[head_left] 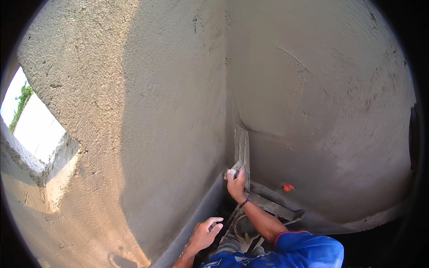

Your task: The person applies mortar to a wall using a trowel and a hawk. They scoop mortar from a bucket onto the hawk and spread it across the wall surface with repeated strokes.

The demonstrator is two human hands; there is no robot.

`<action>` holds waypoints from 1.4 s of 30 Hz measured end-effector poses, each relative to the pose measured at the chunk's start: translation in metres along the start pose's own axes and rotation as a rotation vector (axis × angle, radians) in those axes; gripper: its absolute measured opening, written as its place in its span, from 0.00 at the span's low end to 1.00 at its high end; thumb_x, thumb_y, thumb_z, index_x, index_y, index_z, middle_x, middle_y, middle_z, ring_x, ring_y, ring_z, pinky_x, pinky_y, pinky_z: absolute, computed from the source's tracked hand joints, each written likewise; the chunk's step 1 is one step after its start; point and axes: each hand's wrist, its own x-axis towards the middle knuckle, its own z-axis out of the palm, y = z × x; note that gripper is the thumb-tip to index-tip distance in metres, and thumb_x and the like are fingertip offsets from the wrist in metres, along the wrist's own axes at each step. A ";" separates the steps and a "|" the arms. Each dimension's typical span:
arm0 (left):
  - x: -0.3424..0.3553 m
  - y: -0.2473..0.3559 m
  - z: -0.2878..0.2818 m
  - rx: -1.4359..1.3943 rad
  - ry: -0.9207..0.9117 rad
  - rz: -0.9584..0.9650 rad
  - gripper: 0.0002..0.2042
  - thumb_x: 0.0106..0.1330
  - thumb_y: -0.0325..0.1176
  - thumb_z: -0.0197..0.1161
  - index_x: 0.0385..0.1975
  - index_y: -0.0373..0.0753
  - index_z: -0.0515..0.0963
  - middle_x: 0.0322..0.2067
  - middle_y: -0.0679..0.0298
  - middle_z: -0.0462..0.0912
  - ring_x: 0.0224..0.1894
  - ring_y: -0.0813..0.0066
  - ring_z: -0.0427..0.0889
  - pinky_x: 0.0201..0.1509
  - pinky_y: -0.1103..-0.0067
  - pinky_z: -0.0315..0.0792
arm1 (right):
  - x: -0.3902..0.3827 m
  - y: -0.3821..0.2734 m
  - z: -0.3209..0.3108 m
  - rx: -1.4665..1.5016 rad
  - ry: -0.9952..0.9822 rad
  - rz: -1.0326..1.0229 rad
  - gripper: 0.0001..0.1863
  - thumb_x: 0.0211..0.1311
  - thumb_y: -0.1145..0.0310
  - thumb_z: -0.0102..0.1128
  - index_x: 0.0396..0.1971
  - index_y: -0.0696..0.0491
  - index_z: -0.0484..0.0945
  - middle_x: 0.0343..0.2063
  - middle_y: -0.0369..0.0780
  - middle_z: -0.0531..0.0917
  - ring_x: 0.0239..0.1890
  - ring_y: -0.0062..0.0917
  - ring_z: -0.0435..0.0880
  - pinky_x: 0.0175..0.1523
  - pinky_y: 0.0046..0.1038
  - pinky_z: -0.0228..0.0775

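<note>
My right hand (237, 184) is wrapped round the handle of a long plastering trowel (241, 142). The trowel stands nearly upright, its blade against the damp grey plaster of the right wall (286, 102), close to the inside corner. A dark bracelet circles my right wrist. Lower down, my left hand (205, 234) hangs in front of the left wall (174, 111), fingers apart and loosely bent, with nothing in it. Part of the trowel's handle is hidden by my right fingers.
Beneath my right forearm are a plank-like ledge (273, 206) and what looks like a round bucket (245, 227), partly covered. A small red patch (288, 187) shows low on the right wall. At far left, a window opening (40, 125) lets in sunlight.
</note>
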 end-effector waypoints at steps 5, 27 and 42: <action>0.018 0.011 0.011 0.031 -0.023 0.025 0.14 0.71 0.33 0.61 0.52 0.36 0.80 0.26 0.65 0.82 0.29 0.82 0.77 0.34 0.79 0.72 | 0.092 -0.085 0.033 0.022 0.155 -0.207 0.17 0.62 0.66 0.65 0.37 0.60 0.66 0.23 0.50 0.82 0.28 0.46 0.83 0.36 0.42 0.74; -0.014 -0.002 0.042 0.240 -0.114 0.085 0.16 0.68 0.37 0.64 0.52 0.38 0.79 0.31 0.51 0.86 0.30 0.60 0.84 0.38 0.69 0.77 | 0.040 -0.030 -0.231 -0.240 0.447 -0.289 0.19 0.69 0.71 0.59 0.53 0.59 0.64 0.29 0.35 0.75 0.26 0.17 0.75 0.29 0.23 0.70; -0.008 0.012 0.063 0.154 -0.133 0.179 0.16 0.69 0.36 0.64 0.53 0.37 0.79 0.30 0.54 0.85 0.29 0.65 0.82 0.37 0.71 0.76 | 0.117 -0.244 -0.186 0.134 0.012 -0.291 0.09 0.70 0.68 0.57 0.36 0.55 0.66 0.17 0.33 0.72 0.15 0.17 0.70 0.20 0.22 0.64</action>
